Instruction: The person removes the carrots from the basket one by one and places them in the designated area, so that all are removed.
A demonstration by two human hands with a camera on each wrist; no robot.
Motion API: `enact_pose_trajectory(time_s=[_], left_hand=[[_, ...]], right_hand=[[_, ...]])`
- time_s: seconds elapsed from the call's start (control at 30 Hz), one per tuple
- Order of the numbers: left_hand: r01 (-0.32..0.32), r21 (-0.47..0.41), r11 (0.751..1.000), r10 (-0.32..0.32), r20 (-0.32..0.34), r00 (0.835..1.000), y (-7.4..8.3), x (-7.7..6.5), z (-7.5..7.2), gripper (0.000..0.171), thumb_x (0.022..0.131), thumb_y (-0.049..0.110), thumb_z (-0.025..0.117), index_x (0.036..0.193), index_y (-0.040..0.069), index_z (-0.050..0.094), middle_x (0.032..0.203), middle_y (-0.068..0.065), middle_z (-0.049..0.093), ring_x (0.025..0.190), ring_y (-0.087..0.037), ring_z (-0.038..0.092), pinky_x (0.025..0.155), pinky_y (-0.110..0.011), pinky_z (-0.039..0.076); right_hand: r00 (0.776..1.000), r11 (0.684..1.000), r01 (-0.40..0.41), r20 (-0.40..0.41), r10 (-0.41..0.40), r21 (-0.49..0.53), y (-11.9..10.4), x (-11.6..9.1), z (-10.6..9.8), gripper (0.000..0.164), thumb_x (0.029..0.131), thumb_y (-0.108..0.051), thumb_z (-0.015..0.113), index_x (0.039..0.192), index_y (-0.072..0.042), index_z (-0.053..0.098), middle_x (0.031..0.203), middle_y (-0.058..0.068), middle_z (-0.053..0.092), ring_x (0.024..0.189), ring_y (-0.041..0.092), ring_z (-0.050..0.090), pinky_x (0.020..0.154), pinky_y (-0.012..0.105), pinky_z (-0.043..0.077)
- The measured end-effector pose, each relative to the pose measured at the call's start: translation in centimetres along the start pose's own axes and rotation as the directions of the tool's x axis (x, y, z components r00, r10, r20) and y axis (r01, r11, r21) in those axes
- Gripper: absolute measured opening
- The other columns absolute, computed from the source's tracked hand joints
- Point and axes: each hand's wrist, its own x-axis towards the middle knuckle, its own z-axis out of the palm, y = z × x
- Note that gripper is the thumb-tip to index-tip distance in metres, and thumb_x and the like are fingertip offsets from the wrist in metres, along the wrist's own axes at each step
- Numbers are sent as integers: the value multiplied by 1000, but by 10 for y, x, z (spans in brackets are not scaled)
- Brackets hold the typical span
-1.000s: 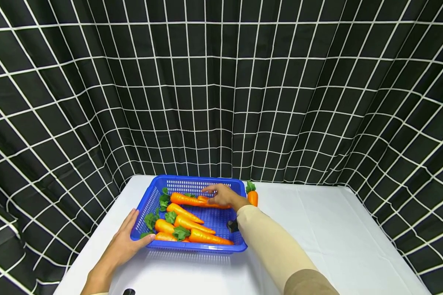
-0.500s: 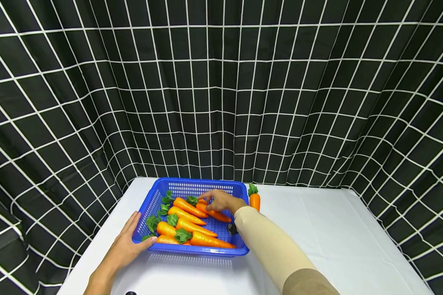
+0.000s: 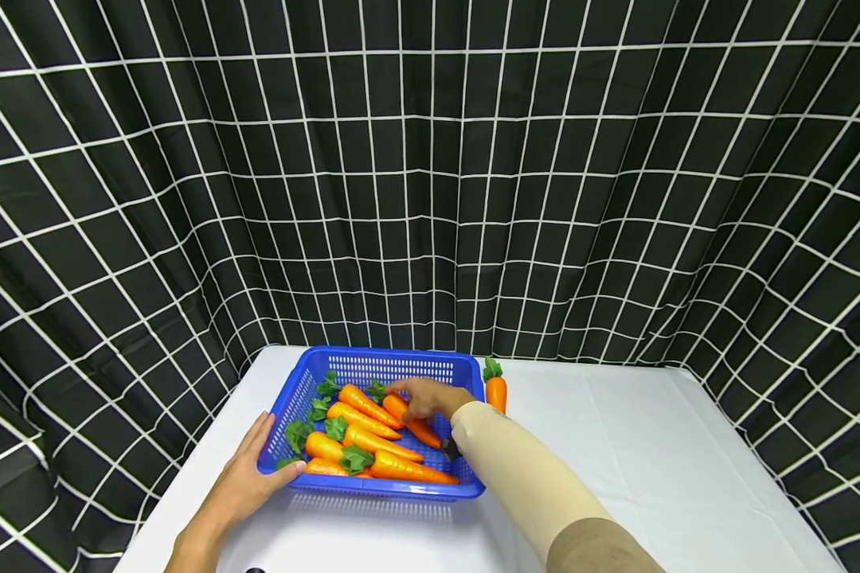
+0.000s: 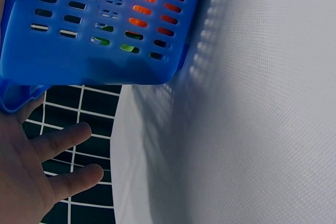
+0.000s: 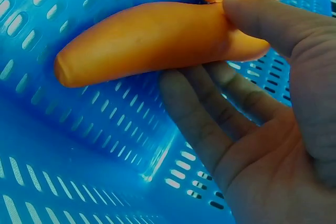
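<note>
At the far left of the person's reach, the left hand [image 3: 247,469] meets the near left corner of a blue slatted basket [image 3: 394,352], its thumb laid over the rim; the wrist view there shows two straight, spread fingers grasping nothing. Inside, to the right of that thumb, several carrots with green leaves lie side by side, mostly slanting, leafy ends towards the left hand.

Farther right, well apart from the left hand, the right hand [image 3: 433,398] reaches into the basket from the right and pinches a carrot [image 3: 424,433] between thumb and fingers. Its long axis runs diagonally across the grip: the leafy end is beyond the fingertips, far and left; the bare tip comes back under the hand, near and right. Whether it touches the basket floor, I cannot tell. Just left of these fingertips, a neighbouring carrot [image 3: 365,404] slants much the same way. Right of the right hand, outside the basket, a lone carrot [image 3: 497,393] shows partly behind the sleeve [image 3: 530,473].
</note>
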Motion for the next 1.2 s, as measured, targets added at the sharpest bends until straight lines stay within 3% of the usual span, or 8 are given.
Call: enact_pose_trajectory(time_s=[0.23,0.43,0.8,1.07,1.2], left_hand=[[-14,2,1000,14,3,1000,1,-1,1,100,81,50,73,152,0,22,158,-18,13,138,-47,19,104,-65,21],[0,5,1000,0,15,1000,2,-1,1,101,81,50,72,152,0,21,158,-18,12,138,-48,19,103,-66,21],[4,7,1000,-4,23,1000,2,1,-3,101,82,51,72,153,2,20,159,-17,11,138,-48,19,103,-66,21],[11,3,1000,-11,33,999,1,1,-2,102,82,51,72,153,1,18,159,-17,10,138,-48,18,104,-66,20],[18,-4,1000,-18,41,999,2,1,-2,102,82,51,72,153,2,17,159,-16,9,138,-48,18,104,-66,20]], right_hand=[[999,997,-38,-10,39,74,3,-3,4,66,80,3,75,138,-21,54,105,12,53,70,25,63,56,38,57],[998,987,5,-66,6,160,1,-6,0,65,78,5,73,137,-15,54,106,16,53,70,27,64,56,44,57],[991,924,59,-133,-9,378,-8,-13,-9,68,78,5,71,140,-15,50,73,14,58,56,24,54,57,49,56],[979,894,142,-194,-63,425,-16,-24,-14,70,81,1,72,144,-17,47,95,17,60,70,26,62,60,49,56],[965,865,207,-238,-106,456,-18,-30,-15,69,82,0,72,144,-16,46,95,19,60,76,29,65,58,47,57]])
